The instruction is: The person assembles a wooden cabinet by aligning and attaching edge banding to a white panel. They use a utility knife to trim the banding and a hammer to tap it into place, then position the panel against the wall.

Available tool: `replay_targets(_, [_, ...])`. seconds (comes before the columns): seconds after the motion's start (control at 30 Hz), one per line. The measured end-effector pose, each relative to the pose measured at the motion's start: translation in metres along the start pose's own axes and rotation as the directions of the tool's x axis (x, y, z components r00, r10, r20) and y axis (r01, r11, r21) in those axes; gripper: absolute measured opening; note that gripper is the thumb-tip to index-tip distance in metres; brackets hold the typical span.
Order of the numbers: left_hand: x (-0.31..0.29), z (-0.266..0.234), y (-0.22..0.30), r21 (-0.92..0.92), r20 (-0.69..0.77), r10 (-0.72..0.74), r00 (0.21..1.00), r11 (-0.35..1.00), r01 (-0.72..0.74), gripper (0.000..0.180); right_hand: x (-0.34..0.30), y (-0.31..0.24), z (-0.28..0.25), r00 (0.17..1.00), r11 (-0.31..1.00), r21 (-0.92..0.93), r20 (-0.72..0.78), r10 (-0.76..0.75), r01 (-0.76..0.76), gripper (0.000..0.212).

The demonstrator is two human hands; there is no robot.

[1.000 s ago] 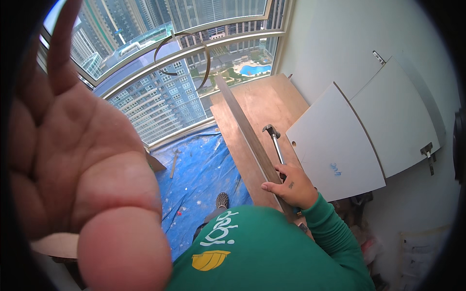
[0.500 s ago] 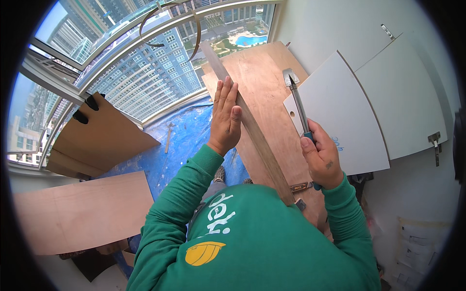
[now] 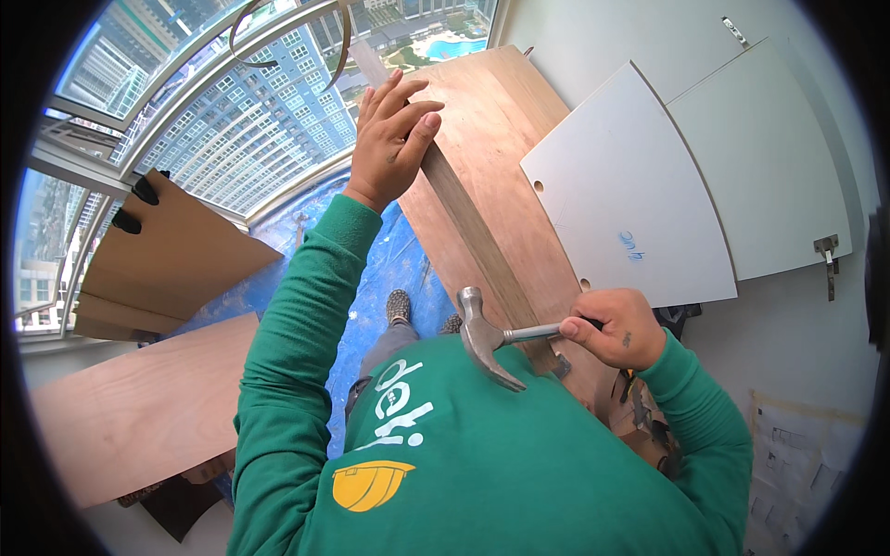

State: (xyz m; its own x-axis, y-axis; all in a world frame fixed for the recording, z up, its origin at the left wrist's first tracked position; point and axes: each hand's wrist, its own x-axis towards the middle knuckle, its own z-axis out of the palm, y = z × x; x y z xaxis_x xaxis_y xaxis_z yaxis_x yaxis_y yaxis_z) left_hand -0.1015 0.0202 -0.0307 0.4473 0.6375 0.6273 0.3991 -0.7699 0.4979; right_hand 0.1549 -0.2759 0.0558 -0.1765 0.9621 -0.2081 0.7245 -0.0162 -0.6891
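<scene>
My right hand [image 3: 616, 326] is closed around the grip of a claw hammer [image 3: 530, 332]. The steel head is in front of my green sweater, its claw pointing toward me. A long, narrow grey-brown wooden strip [image 3: 473, 222] lies lengthwise on a large plywood sheet [image 3: 547, 232], its near end close to my body. Over the far part of this strip is my left hand [image 3: 394, 144], fingers stretched and apart, thumb out to the right. The hand covers part of the strip; its exact contact underneath is hidden.
White cabinet panels [image 3: 640, 213] lean at the right wall. Blue sheeting [image 3: 366, 278] covers the floor by my shoes. A brown board [image 3: 167, 259] stands at the left window, with another plywood piece [image 3: 148, 398] nearer me. A curled strip [image 3: 343, 46] rises by the window.
The hammer has swung from upright to nearly level, its head now pointing left near my body. My left hand has moved farther along the strip, its fingers spreading. The view has shifted slightly.
</scene>
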Motion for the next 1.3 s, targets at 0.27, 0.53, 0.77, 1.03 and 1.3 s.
replay_targets(0.27, [0.015,0.032,0.0,-0.084,-0.044,-0.074,0.996,0.994,0.07,0.045,0.004,-0.013,-0.002,0.997,0.985,-0.158,-0.02,-0.079,0.075,0.051])
replay_targets(0.53, [0.05,0.049,-0.031,-0.38,-0.115,-0.368,0.923,0.875,0.301,0.082,0.015,-0.015,-0.014,0.988,0.96,-0.232,0.039,-0.153,0.158,0.042])
replay_targets(0.77, [0.087,0.051,-0.064,-0.709,-0.032,-0.681,0.732,0.531,0.464,0.092,0.024,-0.011,-0.01,0.996,0.953,-0.288,0.038,-0.081,0.088,0.055])
replay_targets(1.03, [0.117,0.061,-0.129,-0.837,0.154,-0.723,0.674,0.267,0.478,0.049,0.054,-0.009,-0.012,0.995,0.935,-0.338,0.053,-0.09,0.103,0.062])
replay_targets(1.3, [0.105,0.077,-0.128,-0.812,-0.134,-0.616,0.776,0.518,0.27,0.03,0.112,-0.011,-0.026,0.989,0.953,-0.291,0.145,-0.041,0.083,0.064])
